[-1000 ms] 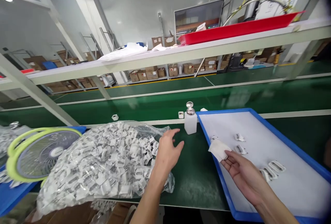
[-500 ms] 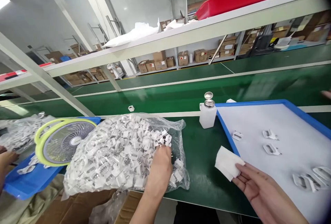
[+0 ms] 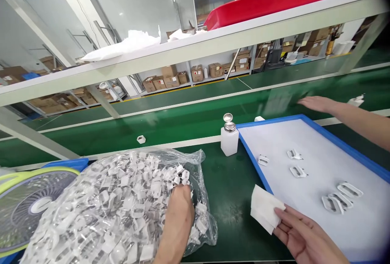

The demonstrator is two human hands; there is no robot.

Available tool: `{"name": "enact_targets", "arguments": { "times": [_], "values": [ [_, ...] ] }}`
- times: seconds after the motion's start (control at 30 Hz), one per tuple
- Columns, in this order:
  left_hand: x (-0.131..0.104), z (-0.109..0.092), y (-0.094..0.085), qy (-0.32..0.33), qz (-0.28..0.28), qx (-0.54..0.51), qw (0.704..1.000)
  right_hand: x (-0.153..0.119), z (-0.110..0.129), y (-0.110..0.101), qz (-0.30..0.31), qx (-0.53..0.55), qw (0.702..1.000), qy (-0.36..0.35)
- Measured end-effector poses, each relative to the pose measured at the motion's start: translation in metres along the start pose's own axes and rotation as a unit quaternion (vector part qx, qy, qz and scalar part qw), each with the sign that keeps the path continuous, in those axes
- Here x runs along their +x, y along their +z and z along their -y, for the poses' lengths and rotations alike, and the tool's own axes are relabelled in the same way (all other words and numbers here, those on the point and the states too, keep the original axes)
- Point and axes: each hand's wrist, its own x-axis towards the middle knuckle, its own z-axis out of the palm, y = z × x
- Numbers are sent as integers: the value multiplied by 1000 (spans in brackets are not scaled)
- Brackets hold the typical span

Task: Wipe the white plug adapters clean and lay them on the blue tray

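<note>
My left hand (image 3: 180,211) is in the opening of a clear plastic bag (image 3: 199,156) heaped with small white plastic parts (image 3: 128,199). Its fingers curl down among the parts, and their tips are hidden, so whatever they grip does not show. Between the thumb and fingers of my right hand (image 3: 301,229) is a folded white wipe (image 3: 262,209), held above the bench beside the tray's near left edge. The blue-rimmed tray (image 3: 254,156) has a white lining. Several white plastic frames lie in it, among them one frame (image 3: 263,160) near the left rim.
A white pump bottle (image 3: 229,140) stands between bag and tray. Past it, on the green belt, lies a small white part (image 3: 141,139). A yellow-green fan (image 3: 36,207) is at left. Another person's arm (image 3: 344,111) reaches over the belt. A shelf with a red bin (image 3: 274,2) crosses above.
My view has turned to the right and the bag fills more of the lower left. The other person's arm has come in at right. Both my hands keep nearly the same places.
</note>
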Motion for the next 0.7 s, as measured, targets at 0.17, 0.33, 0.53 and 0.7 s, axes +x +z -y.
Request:
{"name": "enact_targets", "arguments": {
  "times": [0.17,0.33,0.53,0.7],
  "values": [
    [-2,-4,3,16,-11,-17,1000,5,-4,-7,1,3,1000,-3],
    [1,-7,-11,11,-16,-54,998,8,-7,-11,13,-13,1000,4],
    [-19,-35,-16,18,15,-375,927,0,-2,-5,4,-37,999,-20],
    [-36,-70,17,51,90,-453,885,-2,-3,-8,-2,-65,995,-81]
  ]
}}
